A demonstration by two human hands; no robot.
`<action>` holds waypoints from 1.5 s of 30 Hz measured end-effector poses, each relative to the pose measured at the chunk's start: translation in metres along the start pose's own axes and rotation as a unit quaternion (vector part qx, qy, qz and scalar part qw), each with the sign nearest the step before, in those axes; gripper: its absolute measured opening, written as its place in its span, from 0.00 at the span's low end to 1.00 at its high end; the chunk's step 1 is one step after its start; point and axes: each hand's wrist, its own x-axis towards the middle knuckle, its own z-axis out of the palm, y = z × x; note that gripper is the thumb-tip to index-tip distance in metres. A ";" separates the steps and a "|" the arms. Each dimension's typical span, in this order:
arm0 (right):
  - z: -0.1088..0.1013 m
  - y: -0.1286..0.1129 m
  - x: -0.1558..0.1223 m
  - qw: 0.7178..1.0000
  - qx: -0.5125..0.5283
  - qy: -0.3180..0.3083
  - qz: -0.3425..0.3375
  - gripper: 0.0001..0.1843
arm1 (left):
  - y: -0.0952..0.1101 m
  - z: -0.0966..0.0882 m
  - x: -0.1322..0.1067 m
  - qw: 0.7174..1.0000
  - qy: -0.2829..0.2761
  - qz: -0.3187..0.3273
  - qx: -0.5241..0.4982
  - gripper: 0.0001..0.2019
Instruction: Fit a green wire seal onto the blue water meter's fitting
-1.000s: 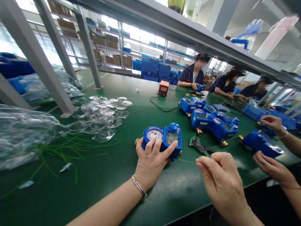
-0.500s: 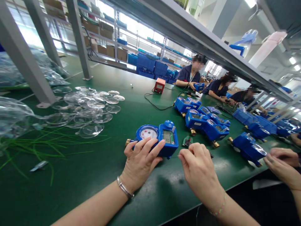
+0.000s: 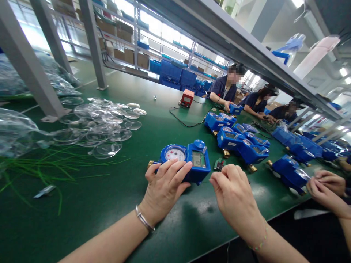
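A blue water meter [image 3: 197, 160] with a round dial, a small display and a raised round cap lies on the green table. My left hand [image 3: 164, 186] rests over its near side, fingers across the dial edge and thumb low on the body, gripping it. Just right of the meter is my right hand [image 3: 236, 193], its fingertips pinched together. Whatever may be between those fingertips is hidden. Behind that hand lies a small green and black part [image 3: 219, 165], partly covered by the fingers.
Several clear discs [image 3: 106, 126] and green wire strands [image 3: 41, 166] lie at left. More blue meters [image 3: 230, 140] stand to the right. A red box [image 3: 187, 98] with a cable sits farther back. A co-worker's hands [image 3: 329, 190] are at far right, near another meter [image 3: 290, 171].
The view has shifted very slightly. My left hand stays on the water meter and my right hand stays pinched beside it. The far co-worker's hand and meter have moved a little.
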 end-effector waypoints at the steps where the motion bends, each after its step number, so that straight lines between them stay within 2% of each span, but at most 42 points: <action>1: 0.000 0.000 0.000 1.000 0.000 -0.003 0.001 0.05 | 0.000 0.000 0.000 1.000 0.002 -0.003 -0.002 0.29; 21: -0.003 0.001 0.000 1.000 -0.014 -0.024 -0.005 0.05 | 0.002 -0.002 -0.001 1.000 -0.007 -0.010 -0.002 0.28; 30: 0.007 -0.004 0.005 0.999 -0.021 -0.033 -0.017 0.06 | 0.006 -0.003 -0.001 1.000 -0.011 -0.013 0.002 0.26; 37: -0.004 -0.002 -0.003 1.000 0.001 0.012 -0.007 0.05 | 0.004 -0.003 0.000 1.000 -0.016 -0.020 0.001 0.25; 45: -0.004 0.000 -0.001 1.000 -0.014 -0.006 -0.010 0.05 | 0.005 -0.003 -0.001 1.000 -0.014 -0.023 -0.011 0.26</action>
